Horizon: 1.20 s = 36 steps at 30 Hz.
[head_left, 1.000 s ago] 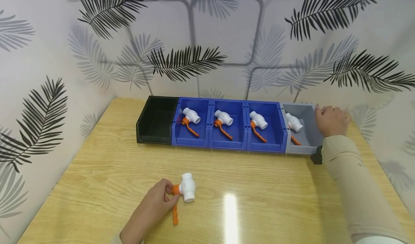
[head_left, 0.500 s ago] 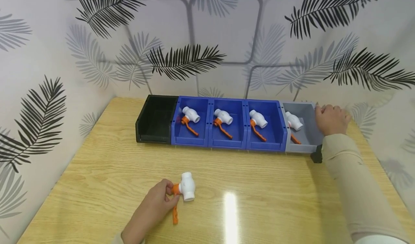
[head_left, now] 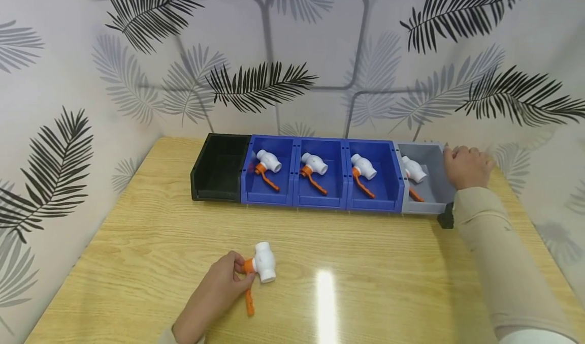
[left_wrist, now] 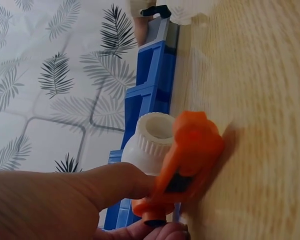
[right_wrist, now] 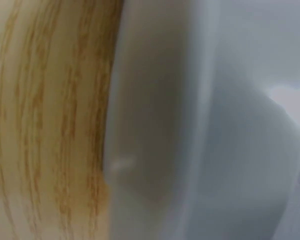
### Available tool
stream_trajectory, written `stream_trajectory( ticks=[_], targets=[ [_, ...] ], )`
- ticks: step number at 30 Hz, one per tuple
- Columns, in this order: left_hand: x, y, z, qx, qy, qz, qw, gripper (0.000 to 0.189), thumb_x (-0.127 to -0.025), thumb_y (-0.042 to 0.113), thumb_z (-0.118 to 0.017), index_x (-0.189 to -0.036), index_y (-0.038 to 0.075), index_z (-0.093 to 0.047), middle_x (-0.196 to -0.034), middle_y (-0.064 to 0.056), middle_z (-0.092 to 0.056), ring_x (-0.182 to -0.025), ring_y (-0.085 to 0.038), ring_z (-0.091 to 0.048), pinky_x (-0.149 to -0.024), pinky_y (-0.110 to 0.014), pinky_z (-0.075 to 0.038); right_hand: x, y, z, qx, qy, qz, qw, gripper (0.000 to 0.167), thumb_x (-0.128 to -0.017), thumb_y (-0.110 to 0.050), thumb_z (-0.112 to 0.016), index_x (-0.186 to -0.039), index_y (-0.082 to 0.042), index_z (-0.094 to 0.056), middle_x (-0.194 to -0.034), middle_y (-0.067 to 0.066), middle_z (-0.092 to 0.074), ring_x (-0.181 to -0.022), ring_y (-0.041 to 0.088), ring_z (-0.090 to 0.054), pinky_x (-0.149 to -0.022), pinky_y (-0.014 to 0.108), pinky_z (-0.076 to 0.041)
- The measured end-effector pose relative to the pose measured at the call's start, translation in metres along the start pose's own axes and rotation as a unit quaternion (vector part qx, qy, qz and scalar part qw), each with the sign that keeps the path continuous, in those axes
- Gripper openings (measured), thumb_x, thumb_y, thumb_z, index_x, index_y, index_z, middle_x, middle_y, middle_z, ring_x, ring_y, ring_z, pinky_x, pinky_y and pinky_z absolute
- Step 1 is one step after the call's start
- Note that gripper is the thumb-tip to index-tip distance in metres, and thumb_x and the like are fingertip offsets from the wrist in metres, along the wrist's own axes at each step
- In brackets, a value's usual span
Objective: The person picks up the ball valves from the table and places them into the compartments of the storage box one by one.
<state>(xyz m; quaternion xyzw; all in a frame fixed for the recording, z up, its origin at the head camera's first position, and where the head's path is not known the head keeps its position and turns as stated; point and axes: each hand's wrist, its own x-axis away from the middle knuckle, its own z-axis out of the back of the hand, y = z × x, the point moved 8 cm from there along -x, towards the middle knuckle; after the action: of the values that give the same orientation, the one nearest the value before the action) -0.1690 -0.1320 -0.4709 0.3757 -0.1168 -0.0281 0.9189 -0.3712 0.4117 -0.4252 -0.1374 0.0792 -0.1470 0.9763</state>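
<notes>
My left hand (head_left: 220, 285) pinches the orange base of the lever handle on a white ball valve (head_left: 265, 262), low on the wooden table. The valve's handle (head_left: 249, 302) points toward me, past the thumb. In the left wrist view the white body (left_wrist: 147, 142) shows one round opening, and the orange lever (left_wrist: 187, 155) stands in front of it. At the far right my right hand (head_left: 468, 168) grips the right wall of a grey bin (head_left: 427, 208), fingers curled over it. The right wrist view shows only a blurred close-up of the bin's grey wall (right_wrist: 235, 150).
Joined to the grey bin are three blue bins (head_left: 322, 201) and a black bin (head_left: 215, 194) in one row. Each blue bin holds a similar ball valve (head_left: 364, 167), as does the grey one. Patterned wall covering (head_left: 315, 44) rises behind the table (head_left: 151, 242).
The valve in my left hand has turned very slightly, its handle end shifting a little to the right. My right hand stays on the grey bin.
</notes>
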Motion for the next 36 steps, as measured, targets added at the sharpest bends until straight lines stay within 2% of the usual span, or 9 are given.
stream_trajectory(
  ticks=[6, 18, 23, 36],
  targets=[
    [-0.0017, -0.0005, 0.0006, 0.018, -0.001, 0.004, 0.9998, 0.028, -0.081, 0.017, -0.070, -0.098, 0.002, -0.054, -0.086, -0.002, -0.058, -0.068, -0.009, -0.053, -0.058, -0.024, -0.045, -0.0007, -0.0012, 0.0002, 0.001, -0.001, 0.000, 1.0000, 0.064, -0.096, -0.049, -0.013, -0.101, 0.006, -0.046, -0.104, 0.029, -0.042, -0.104, 0.052, -0.034, -0.086, 0.063, -0.020],
    [-0.0030, -0.0009, 0.0033, 0.050, 0.020, 0.004, 0.9985, 0.027, -0.079, 0.013, -0.071, -0.099, 0.004, -0.055, -0.088, -0.003, -0.060, -0.071, -0.009, -0.058, -0.061, -0.024, -0.048, 0.0003, 0.0000, -0.0001, -0.001, 0.004, -0.001, 1.0000, 0.064, -0.096, -0.049, -0.013, -0.100, 0.006, -0.047, -0.104, 0.029, -0.043, -0.103, 0.050, -0.035, -0.085, 0.062, -0.020],
    [-0.0030, -0.0009, 0.0050, 0.046, 0.023, 0.010, 0.9986, 0.028, -0.080, 0.014, -0.071, -0.101, 0.004, -0.056, -0.090, -0.003, -0.061, -0.070, -0.009, -0.058, -0.061, -0.023, -0.048, -0.0002, 0.0004, -0.0003, -0.003, 0.006, 0.000, 1.0000, 0.064, -0.096, -0.049, -0.013, -0.099, 0.005, -0.047, -0.103, 0.029, -0.043, -0.103, 0.050, -0.035, -0.085, 0.063, -0.020],
    [-0.0026, -0.0011, 0.0100, 0.048, 0.048, -0.009, 0.9977, 0.027, -0.078, 0.012, -0.072, -0.099, 0.003, -0.058, -0.088, -0.003, -0.063, -0.070, -0.008, -0.059, -0.060, -0.022, -0.048, 0.0007, -0.0008, 0.0015, -0.006, 0.009, 0.006, 0.9999, 0.063, -0.096, -0.048, -0.014, -0.099, 0.006, -0.047, -0.103, 0.030, -0.043, -0.103, 0.051, -0.036, -0.085, 0.064, -0.020]
  ],
)
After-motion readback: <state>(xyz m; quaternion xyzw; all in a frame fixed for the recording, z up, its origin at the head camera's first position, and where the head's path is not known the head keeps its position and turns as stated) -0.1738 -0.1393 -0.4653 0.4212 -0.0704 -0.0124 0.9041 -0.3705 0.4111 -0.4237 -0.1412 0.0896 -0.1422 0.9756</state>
